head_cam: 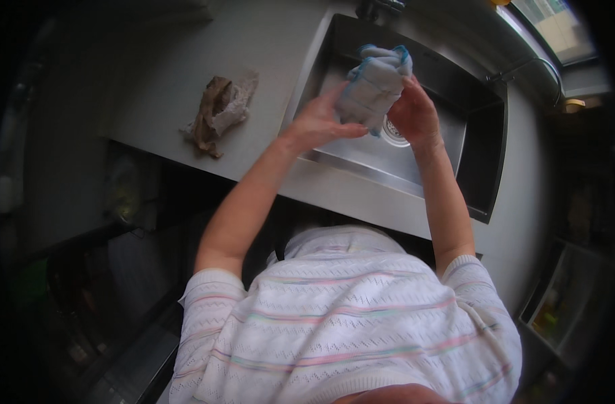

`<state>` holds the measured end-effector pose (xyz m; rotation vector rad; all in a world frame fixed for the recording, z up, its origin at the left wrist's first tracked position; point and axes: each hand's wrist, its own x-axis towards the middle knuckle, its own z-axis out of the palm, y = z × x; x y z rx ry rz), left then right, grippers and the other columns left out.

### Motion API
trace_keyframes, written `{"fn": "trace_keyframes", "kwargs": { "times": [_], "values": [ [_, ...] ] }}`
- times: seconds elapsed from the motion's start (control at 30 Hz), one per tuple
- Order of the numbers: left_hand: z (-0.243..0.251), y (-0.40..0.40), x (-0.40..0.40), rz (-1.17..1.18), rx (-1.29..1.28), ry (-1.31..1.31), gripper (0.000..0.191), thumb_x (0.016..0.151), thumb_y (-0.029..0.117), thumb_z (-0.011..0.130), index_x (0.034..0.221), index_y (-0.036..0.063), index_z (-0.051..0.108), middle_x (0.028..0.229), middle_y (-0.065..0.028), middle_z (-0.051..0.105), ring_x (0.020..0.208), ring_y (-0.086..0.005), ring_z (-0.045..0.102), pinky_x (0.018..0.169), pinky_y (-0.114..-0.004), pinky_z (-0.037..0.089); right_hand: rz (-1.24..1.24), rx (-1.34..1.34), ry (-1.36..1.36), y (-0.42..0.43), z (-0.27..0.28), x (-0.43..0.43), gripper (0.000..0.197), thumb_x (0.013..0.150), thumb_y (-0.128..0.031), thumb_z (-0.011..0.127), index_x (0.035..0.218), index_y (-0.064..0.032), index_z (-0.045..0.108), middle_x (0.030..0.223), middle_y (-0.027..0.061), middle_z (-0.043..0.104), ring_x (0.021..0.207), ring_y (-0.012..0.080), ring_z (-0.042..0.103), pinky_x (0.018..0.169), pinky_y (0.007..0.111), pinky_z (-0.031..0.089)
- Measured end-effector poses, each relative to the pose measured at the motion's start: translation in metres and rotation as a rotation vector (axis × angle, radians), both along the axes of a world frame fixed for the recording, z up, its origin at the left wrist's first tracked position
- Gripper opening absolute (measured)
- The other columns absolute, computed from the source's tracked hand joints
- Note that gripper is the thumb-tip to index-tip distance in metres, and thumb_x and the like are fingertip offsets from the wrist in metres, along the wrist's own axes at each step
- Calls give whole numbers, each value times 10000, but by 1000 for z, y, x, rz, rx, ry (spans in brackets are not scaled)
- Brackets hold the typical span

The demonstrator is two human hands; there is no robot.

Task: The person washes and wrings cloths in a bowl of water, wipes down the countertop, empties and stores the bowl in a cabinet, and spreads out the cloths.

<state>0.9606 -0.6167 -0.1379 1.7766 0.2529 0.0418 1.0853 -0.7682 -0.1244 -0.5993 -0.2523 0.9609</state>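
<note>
A folded pale cloth (373, 88) with blue stitched edges is held up between my two hands, over the metal sink (378, 164). My left hand (322, 121) grips its left and lower side, thumb spread along the bottom. At the cloth's right side, my right hand (416, 111) holds on with bent fingers, some of them hidden behind it. Part of the drain (394, 132) shows between the cloth and my right hand.
Two crumpled cloths, one brown (206, 116) and one whitish (237, 103), lie on the countertop (267, 55) left of the sink. A dark faucet base (378, 7) stands behind the basin, and a thin curved spout (545, 63) rises at the right.
</note>
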Motion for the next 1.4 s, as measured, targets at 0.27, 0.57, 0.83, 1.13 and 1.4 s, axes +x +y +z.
{"fn": "trace_keyframes", "kwargs": {
  "times": [0.27,0.57,0.83,1.13,1.4],
  "values": [
    [71,25,-23,206,-425,-145,207,779,148,609,954,38,612,821,-34,621,779,-95,565,703,-205,453,-36,-25,-242,-7,14,16,504,762,-226,624,1191,-42,433,1186,75,476,1050,195,476,943,353,330],
    [105,45,11,489,-245,-118,118,803,148,574,883,71,616,835,-47,596,800,-140,556,664,-306,473,66,-61,183,47,-16,13,392,812,-372,549,1085,-94,508,1017,39,569,940,166,528,820,298,408],
    [91,90,6,543,-622,-400,94,793,110,567,853,38,580,776,-30,573,722,-117,533,656,-253,445,28,-361,-497,33,2,54,297,843,-276,528,1060,-73,526,877,-11,556,751,78,539,606,254,490],
    [134,182,-10,510,-245,-406,267,748,1,587,1010,-19,543,805,-40,580,713,-96,533,652,-211,433,-4,-404,-747,118,80,58,409,858,-223,508,1250,-160,412,925,-26,543,790,54,491,594,212,448],
    [195,243,8,467,863,-518,104,667,60,624,768,38,637,656,-64,595,586,-138,569,551,-253,434,152,-874,-1311,188,170,114,209,785,-143,564,976,-64,597,773,33,601,612,97,564,484,222,468]
  ]
}}
